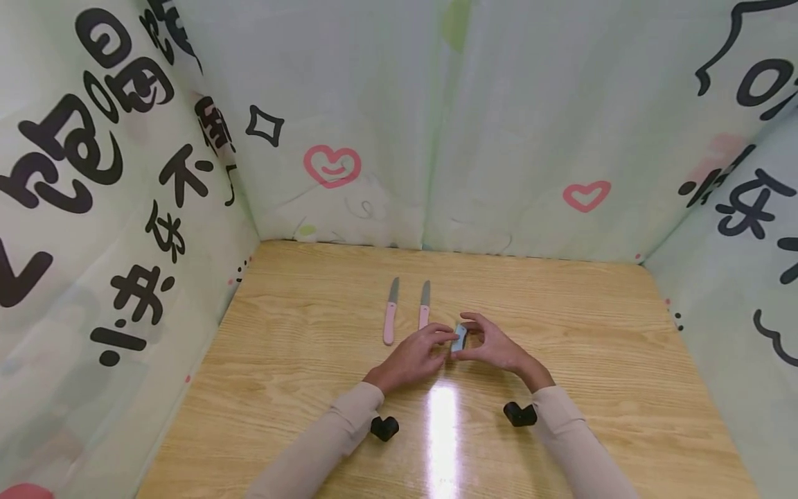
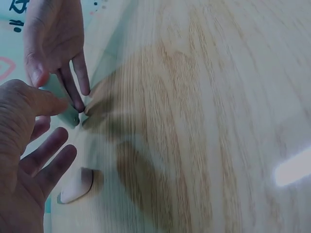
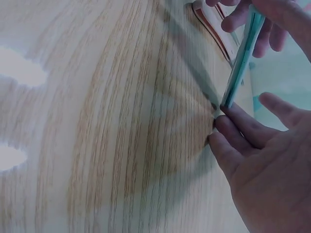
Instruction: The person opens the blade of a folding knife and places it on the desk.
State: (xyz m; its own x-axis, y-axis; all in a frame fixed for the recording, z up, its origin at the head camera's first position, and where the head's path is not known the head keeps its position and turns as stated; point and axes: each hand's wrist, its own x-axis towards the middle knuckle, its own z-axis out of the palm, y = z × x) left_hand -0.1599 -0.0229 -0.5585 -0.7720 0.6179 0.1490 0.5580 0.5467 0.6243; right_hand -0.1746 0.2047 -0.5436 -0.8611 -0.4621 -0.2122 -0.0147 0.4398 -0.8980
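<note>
Between the two hands is a slim light-blue piece (image 1: pixel 459 338) shaped like a knife handle, dark along one edge in the head view. In the right wrist view the blue piece (image 3: pixel 238 65) appears nearly edge-on and slanted. My left hand (image 1: pixel 416 356) pinches it from the left, finger and thumb at its upper end in that view. From the right, my right hand (image 1: pixel 492 343) holds it, fingertips at its lower end. Beyond the left hand lie two pink-handled knives, one knife (image 1: pixel 391 312) fully in sight, the other knife (image 1: pixel 424 305) close to the left fingers.
A wood-grain table (image 1: pixel 299 388) lies under the hands. Printed curtains (image 1: pixel 530 125) enclose it at the back and both sides. A black device (image 1: pixel 384 428) sits at the left wrist and another black device (image 1: pixel 520 414) at the right.
</note>
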